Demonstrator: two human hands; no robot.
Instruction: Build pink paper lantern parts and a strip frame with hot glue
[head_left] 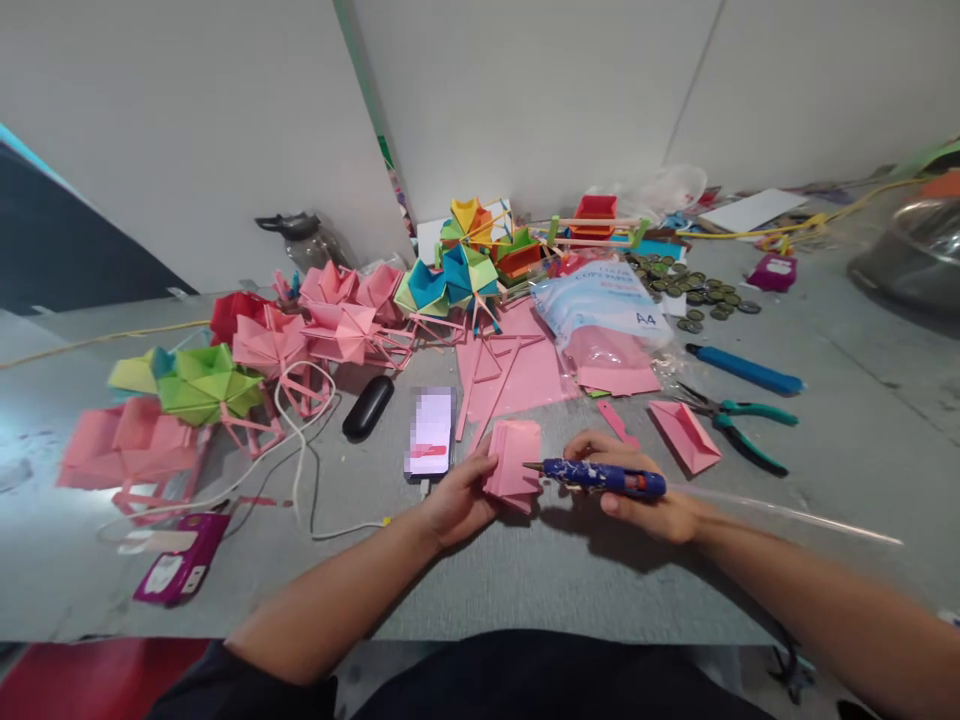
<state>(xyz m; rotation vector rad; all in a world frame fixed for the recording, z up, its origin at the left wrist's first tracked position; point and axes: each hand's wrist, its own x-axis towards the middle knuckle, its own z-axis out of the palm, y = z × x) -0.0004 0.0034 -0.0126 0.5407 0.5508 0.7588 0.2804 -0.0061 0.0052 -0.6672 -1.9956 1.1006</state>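
Far left on the table (525, 590), folded-paper models (270, 340), purple power strip (184, 565) in front. Then black case (367, 408), phone (431, 430). Left hand (463, 500) pinches folded pink paper (514, 460), thumb on top, low centre from where I stand. Glue gun (600, 478) has its nozzle over the paper's right side, contact unclear; right hand (652, 508) is curled round the gun. Beyond: pink folded piece (686, 437), teal-handled pliers (757, 409), blue utility knife (746, 370).
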